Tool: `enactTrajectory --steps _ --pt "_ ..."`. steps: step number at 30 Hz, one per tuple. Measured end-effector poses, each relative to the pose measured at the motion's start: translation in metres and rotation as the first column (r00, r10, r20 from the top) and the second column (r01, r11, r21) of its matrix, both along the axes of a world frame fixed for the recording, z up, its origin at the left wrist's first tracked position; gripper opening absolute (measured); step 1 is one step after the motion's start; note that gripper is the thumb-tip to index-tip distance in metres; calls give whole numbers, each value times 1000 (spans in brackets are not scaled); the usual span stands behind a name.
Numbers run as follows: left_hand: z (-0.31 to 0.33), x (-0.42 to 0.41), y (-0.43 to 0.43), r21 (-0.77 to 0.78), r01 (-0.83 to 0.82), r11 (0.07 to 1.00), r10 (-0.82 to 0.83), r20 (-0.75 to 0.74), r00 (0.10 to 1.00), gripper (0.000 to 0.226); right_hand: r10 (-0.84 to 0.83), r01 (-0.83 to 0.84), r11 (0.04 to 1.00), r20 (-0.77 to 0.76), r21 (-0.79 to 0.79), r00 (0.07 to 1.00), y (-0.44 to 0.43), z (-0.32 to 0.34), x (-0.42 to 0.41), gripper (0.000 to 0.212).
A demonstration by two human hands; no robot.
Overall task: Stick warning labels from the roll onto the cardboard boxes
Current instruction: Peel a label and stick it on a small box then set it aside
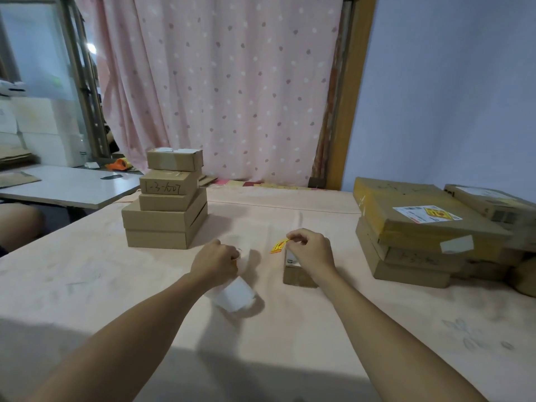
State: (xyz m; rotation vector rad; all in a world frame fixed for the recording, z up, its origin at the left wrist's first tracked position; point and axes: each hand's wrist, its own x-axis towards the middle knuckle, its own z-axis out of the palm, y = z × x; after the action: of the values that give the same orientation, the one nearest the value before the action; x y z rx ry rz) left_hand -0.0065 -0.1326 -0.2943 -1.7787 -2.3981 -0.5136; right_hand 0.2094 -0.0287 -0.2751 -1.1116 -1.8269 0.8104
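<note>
My right hand [311, 250] pinches a yellow and red warning label [279, 246] by one end, just above the left edge of a small cardboard box [298, 275] in the middle of the table. That box lies mostly under my hand and wrist. My left hand [216, 261] grips the label roll [235, 256], which is largely hidden in my fist. A white strip of backing paper [236, 294] hangs from the roll down onto the table.
A stack of several brown boxes [165, 207] stands at the left back of the pink-covered table [116, 285]. Flat boxes [417, 227] are piled at the right, the top one bearing a warning label [438, 213]. A white side table [69, 184] stands far left.
</note>
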Motion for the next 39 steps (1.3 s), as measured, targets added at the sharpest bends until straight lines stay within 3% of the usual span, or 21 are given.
enactTrajectory --steps 3,6,10,12,18,27,34,39 --pt "9 1 0 7 15 1000 -15 34 999 16 -31 25 999 -130 -46 991 3 1 11 9" --pt "28 10 4 124 13 992 -26 106 994 14 -53 35 996 -222 -83 974 7 0 20 3" --pt "46 47 25 224 82 971 -168 396 903 14 -41 13 993 -242 -116 969 13 0 32 13" --pt "44 70 36 214 127 968 -215 463 860 16 -36 8 993 -240 -117 970 17 1 40 13" --pt "19 114 59 246 110 963 -234 563 793 18 -51 26 991 -193 -131 980 33 -9 59 14" --pt "6 114 71 238 45 970 -166 521 837 15 -30 4 985 -147 -175 989 46 -28 52 13" --pt "-3 109 79 231 128 964 -222 442 869 20 -9 13 999 84 -51 996 51 -34 46 14" --pt "-7 110 82 210 188 960 -255 369 894 18 -46 -31 980 379 196 924 52 -41 45 17"
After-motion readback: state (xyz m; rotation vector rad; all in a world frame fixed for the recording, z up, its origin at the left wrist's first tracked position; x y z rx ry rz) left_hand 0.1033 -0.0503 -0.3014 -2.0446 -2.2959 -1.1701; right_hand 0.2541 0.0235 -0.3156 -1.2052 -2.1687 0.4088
